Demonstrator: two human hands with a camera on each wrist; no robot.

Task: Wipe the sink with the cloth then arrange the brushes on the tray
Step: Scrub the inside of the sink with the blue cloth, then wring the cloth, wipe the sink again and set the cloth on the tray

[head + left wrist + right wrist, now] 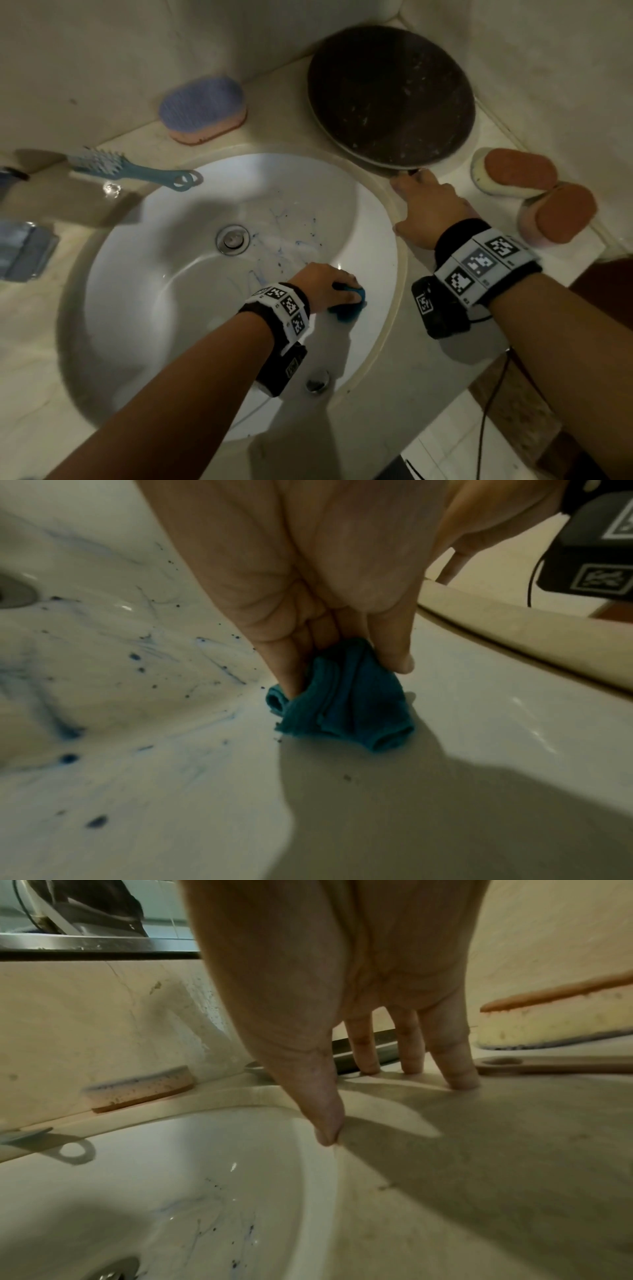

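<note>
The white sink (154, 291) has blue smears and specks around its drain (233, 238). My left hand (329, 286) grips a bunched teal cloth (349, 301) and presses it on the sink's right inner wall; the left wrist view shows the cloth (346, 704) pinched between thumb and fingers. My right hand (423, 202) rests open on the counter right of the sink, its straight fingers (457, 1066) touching down just before the dark round tray (390, 96). A purple-bristled brush (202, 109), a blue handled brush (130, 168) and two orange-backed brushes (513, 171) (558, 216) lie on the counter.
A blue folded item (24, 250) lies at the counter's left edge. A chrome fitting (318, 380) sits on the sink's near wall. Walls close off the back and right. A thin cable (486, 428) hangs from my right wrist past the counter's front edge.
</note>
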